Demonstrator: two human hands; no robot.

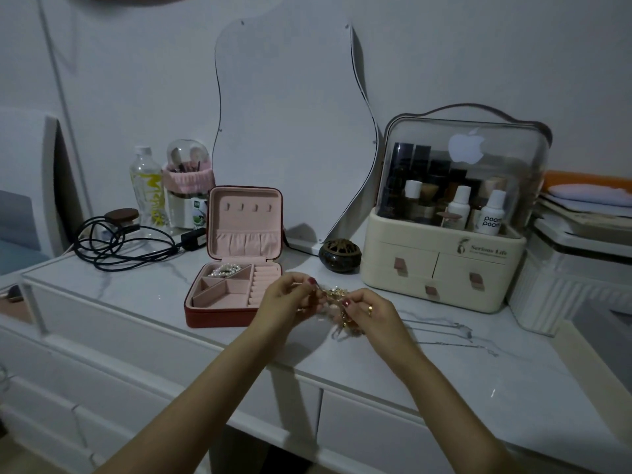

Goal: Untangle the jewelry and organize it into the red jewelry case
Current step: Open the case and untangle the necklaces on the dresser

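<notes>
1. The tangled jewelry (337, 304) is a small clump of gold chain mixed with pale pink beads, held just above the near middle of the marble-topped dresser (143, 302); its lower strands hang toward the tabletop.
2. The left hand (290, 299) pinches the clump's left side with curled fingers.
3. The right hand (367, 311), with a gold ring, grips the right side, fingers curled round the beads.
4. Left of the hands stands the red jewelry case (232, 265), lid upright, pink lining showing; a pearl piece (225, 270) lies in its far-left compartment.
5. Thin silver chains (455, 331) lie on the dresser to the right of the hands.
6. Farther right sits a cream cosmetics organizer (444, 268); a black cable (119, 246) coils at far left.
</notes>
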